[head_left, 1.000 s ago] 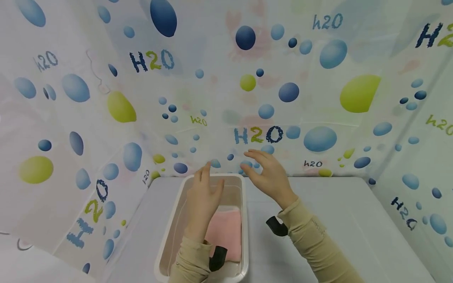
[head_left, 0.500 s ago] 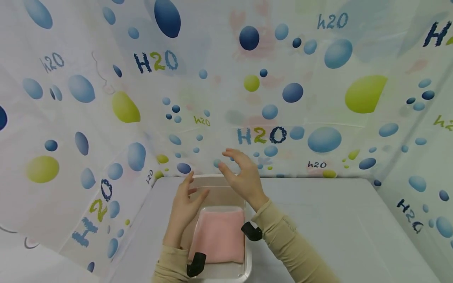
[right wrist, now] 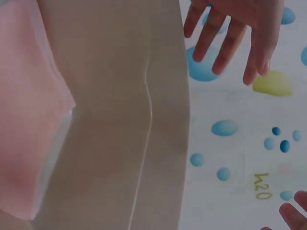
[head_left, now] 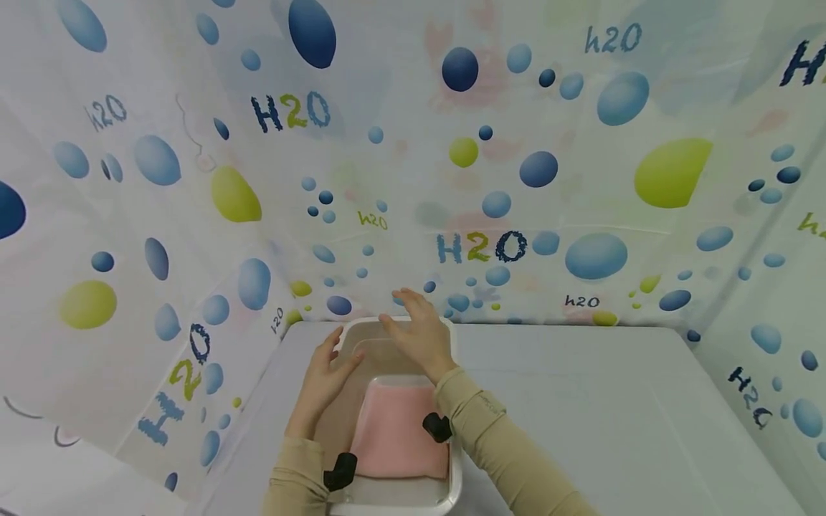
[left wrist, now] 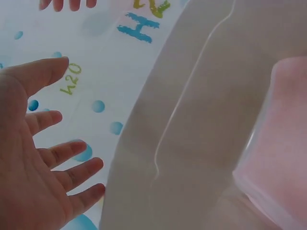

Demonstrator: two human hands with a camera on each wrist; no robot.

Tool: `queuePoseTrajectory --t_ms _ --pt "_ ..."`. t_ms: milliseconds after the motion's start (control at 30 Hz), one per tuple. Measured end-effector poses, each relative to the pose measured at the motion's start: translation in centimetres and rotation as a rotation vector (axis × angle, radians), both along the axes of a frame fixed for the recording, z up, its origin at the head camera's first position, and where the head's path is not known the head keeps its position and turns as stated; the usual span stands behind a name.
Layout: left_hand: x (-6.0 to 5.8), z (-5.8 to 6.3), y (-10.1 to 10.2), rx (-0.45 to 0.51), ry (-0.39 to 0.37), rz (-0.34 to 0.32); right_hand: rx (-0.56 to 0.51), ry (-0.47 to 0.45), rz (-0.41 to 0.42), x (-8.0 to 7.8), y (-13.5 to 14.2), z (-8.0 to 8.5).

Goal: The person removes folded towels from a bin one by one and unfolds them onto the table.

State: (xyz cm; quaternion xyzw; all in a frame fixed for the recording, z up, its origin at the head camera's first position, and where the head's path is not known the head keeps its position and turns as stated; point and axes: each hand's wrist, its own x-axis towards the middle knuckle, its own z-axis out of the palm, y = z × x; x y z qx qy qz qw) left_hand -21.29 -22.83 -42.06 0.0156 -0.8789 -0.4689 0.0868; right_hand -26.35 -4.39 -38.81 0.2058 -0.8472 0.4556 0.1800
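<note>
A pale plastic basin (head_left: 457, 469) stands on the white-covered table, and a flat, folded pink cloth (head_left: 395, 433) lies inside it. The cloth (left wrist: 280, 129) has a pale, shiny edge beneath it in both wrist views. My left hand (head_left: 324, 378) is raised over the basin's left side, fingers spread and holding nothing. Over the far right part of the basin, my right hand (head_left: 421, 337) hovers with relaxed fingers and an empty palm. The two hands face each other with a gap between them, apart from the cloth.
A white curtain (head_left: 413, 165) with blue and green bubbles and H2O lettering hangs behind and along both sides. White table surface (head_left: 581, 401) extends to the basin's right. Black wrist mounts (head_left: 340, 471) sit on both beige sleeves (head_left: 516, 444).
Both hands have shifted left; the right one has come from beside the basin to above it and sunk slightly. More of the pink cloth shows between the arms.
</note>
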Motion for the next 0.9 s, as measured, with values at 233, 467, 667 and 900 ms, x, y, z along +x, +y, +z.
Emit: queuePoseTrajectory --t_ms 233,467,667,900 --pt "-0.5 -0.6 -1.0 -0.032 -0.025 0.004 0.001 -0.060 0.009 -0.6 -2.6 -1.4" --pt "-0.8 -1.8 -1.5 -0.084 -0.001 0.059 -0.010 -0.103 -0.013 -0.9 -3.5 -3.5" --pt "-1.0 -2.8 -1.3 -0.101 -0.073 0.074 0.076 -0.098 -0.037 -0.6 -4.2 -6.8" --pt "-0.5 -2.8 -1.5 -0.103 -0.166 0.094 0.316 -0.097 -0.074 -0.7 -4.9 -9.8"
